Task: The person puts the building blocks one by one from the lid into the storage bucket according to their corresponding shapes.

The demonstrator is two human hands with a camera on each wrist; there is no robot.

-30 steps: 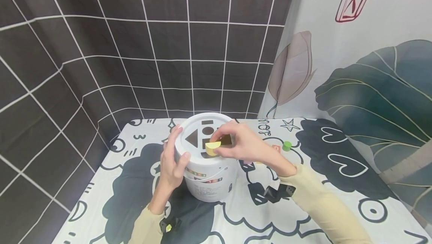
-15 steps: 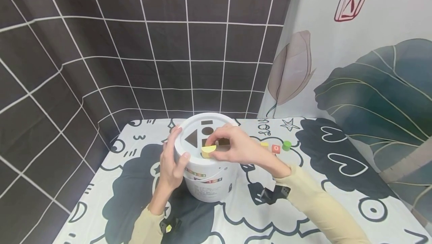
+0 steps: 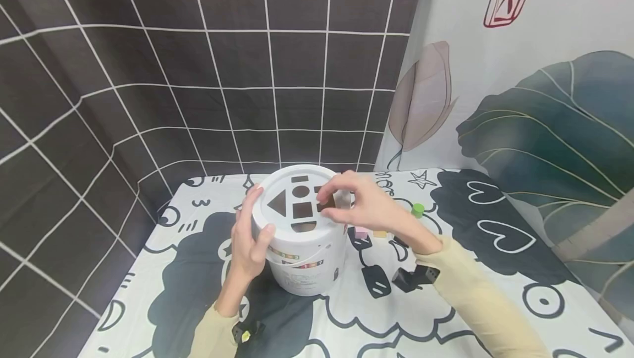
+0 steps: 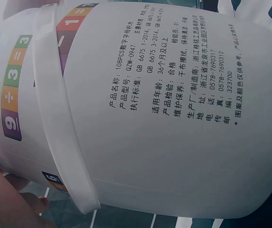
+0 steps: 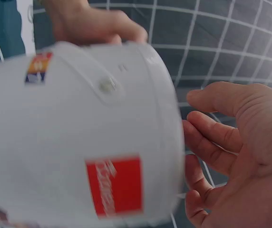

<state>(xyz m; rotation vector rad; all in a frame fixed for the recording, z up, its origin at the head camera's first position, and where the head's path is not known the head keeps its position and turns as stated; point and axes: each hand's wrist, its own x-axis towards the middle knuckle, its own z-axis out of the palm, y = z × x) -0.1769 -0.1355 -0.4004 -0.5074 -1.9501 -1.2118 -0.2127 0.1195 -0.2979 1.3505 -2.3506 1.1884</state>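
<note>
A white bucket (image 3: 297, 278) with a wire-like handle stands upright on the cloth. Its white lid (image 3: 269, 227) has cut-outs: a triangle, a circle, rectangles and a half-round slot (image 3: 304, 226) at the front. My left hand (image 3: 250, 240) holds the lid's left rim, thumb at the front and fingers round the side. Over the lid's right part hovers my right hand (image 3: 366, 204), fingers loosely bent and nothing between them. In the right wrist view this hand (image 5: 250, 152) is beside the lid edge, thumb and fingertips apart. Printed text covers the bucket wall (image 4: 174, 156) in the left wrist view.
Right of the bucket lie a pink block (image 3: 361, 232), an orange block (image 3: 380, 233) and a green cylinder block (image 3: 418, 210). A patterned black-and-white cloth (image 3: 376, 325) covers the table. Behind it hangs a dark curtain (image 3: 297, 61) with white grid lines.
The yellow half-round block that my right hand pinched over the front slot is out of sight. My right hand has moved back to the right. The left hand keeps its hold.
</note>
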